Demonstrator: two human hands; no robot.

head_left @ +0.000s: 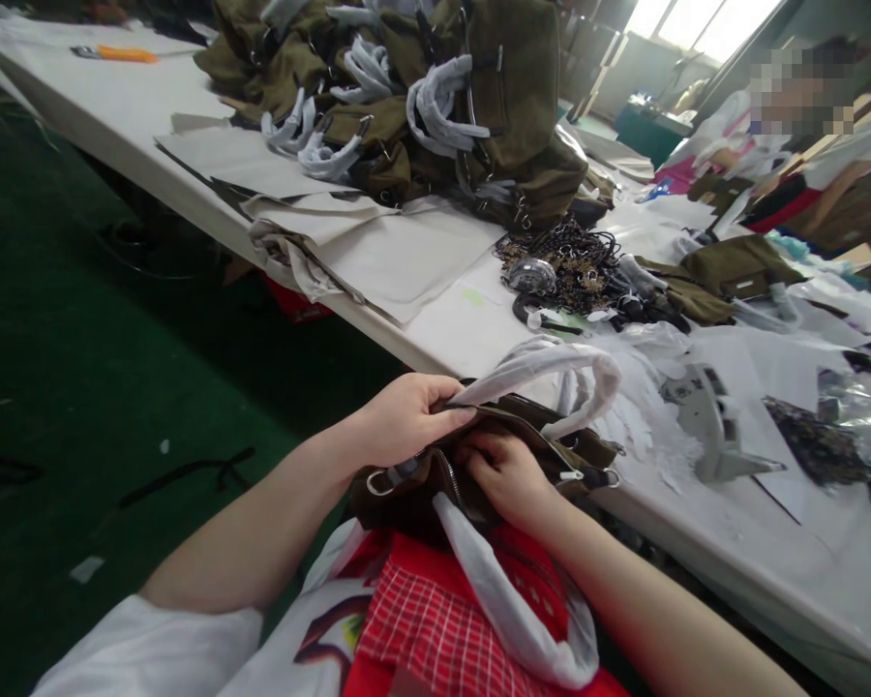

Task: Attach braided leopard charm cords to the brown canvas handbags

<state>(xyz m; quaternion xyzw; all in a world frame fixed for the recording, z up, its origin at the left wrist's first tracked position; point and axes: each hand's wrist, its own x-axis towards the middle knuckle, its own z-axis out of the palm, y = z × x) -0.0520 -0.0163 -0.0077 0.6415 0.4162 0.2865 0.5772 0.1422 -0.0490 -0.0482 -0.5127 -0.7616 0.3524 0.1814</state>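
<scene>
A dark olive handbag (406, 499) rests against my body at the table's edge, its zipped top open and its handles (552, 373) wrapped in white paper. My left hand (406, 416) is closed on the bag's far rim beside the base of one handle, thumb on top. Inside the opening is my right hand (504, 474), its fingers curled at the bag's inner side; the fingertips are partly hidden, and I cannot see whether they pinch anything. Metal rings show at both ends of the bag. The other wrapped handle hangs down over my red apron (435, 620).
Several olive bags (508, 97) are heaped at the back of the white table (697, 571). Nearer lie paper sheets (406, 261), a pile of dark straps and chains (566, 261), and a tape dispenser (722, 436). An orange cutter (120, 54) lies far left. Another person (834, 174) is at the right.
</scene>
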